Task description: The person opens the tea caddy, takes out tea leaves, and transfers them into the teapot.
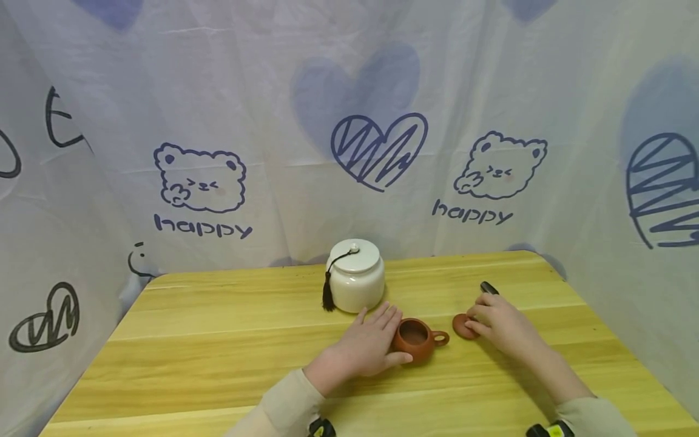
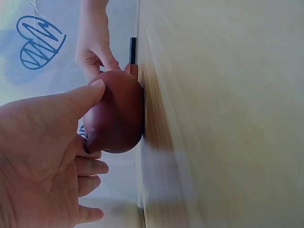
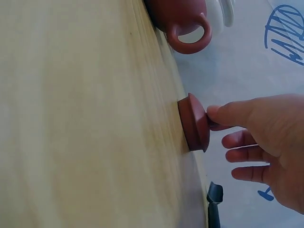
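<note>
A reddish-brown clay teapot (image 1: 419,351) stands without its lid on the table, its mouth facing up and its loop handle (image 3: 191,46) to the right. My left hand (image 1: 367,345) holds the pot from the left, thumb at the near side and fingers at the far side. In the left wrist view the spout (image 2: 97,138) points into that palm. My right hand (image 1: 505,325) pinches the knob of the matching round lid (image 3: 194,122) between thumb and fingers. The lid's lower edge is right at the tabletop, a short way right of the pot handle.
Behind the teapot stands a white lidded jar (image 1: 357,285) with a black tassel (image 1: 327,292). A slim black tool (image 3: 214,204) lies beyond my right hand, partly hidden by it in the head view. Printed cloth (image 1: 284,182) hangs around the wooden table (image 1: 218,340).
</note>
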A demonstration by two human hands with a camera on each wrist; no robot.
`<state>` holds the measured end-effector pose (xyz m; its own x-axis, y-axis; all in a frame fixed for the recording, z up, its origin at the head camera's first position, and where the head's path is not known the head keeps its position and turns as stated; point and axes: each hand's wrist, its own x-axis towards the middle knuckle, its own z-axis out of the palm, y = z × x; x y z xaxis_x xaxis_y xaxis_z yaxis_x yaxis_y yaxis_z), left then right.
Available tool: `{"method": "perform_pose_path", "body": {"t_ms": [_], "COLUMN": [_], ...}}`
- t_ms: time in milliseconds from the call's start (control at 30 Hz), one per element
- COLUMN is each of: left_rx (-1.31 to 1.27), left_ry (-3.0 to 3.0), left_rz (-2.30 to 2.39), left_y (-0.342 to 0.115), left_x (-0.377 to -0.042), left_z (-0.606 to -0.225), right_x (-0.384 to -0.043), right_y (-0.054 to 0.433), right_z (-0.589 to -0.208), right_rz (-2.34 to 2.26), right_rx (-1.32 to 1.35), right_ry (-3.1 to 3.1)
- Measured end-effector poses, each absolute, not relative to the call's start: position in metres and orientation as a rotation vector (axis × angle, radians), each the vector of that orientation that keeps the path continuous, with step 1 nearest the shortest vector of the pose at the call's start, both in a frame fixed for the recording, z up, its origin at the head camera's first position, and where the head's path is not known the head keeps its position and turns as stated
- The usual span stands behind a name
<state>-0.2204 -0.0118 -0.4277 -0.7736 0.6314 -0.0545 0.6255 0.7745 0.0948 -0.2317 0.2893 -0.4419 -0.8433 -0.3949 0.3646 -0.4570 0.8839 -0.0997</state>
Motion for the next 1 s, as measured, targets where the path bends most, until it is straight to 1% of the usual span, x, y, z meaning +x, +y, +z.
{"method": "perform_pose_path", "body": {"t_ms": [233, 367, 700, 1000], "left_rx": [1.034, 1.036, 1.034, 1.032], "left_ry": [2.883, 2.871, 2.909, 3.021], "left_rz": [0.111, 0.142, 0.263, 0.490], "left_y": [-0.015, -0.019, -0.036, -0.053], "left_x": [-0.222, -0.220, -0.217, -0.228], "left_z": [-0.425, -0.416, -0.371, -0.336], "right_x": [-0.229, -0.227, -0.225, -0.233], "right_y": [0.290, 0.290, 0.279, 0.255], "right_z": [-0.435, -0.427, -0.397, -0.378], "right_rz": [0.342, 0.378, 0.388, 0.371], "right_rx": [0.574, 0.563, 0.593, 0.594], "right_ry": [-2.750, -2.750, -2.695, -2.703]}}
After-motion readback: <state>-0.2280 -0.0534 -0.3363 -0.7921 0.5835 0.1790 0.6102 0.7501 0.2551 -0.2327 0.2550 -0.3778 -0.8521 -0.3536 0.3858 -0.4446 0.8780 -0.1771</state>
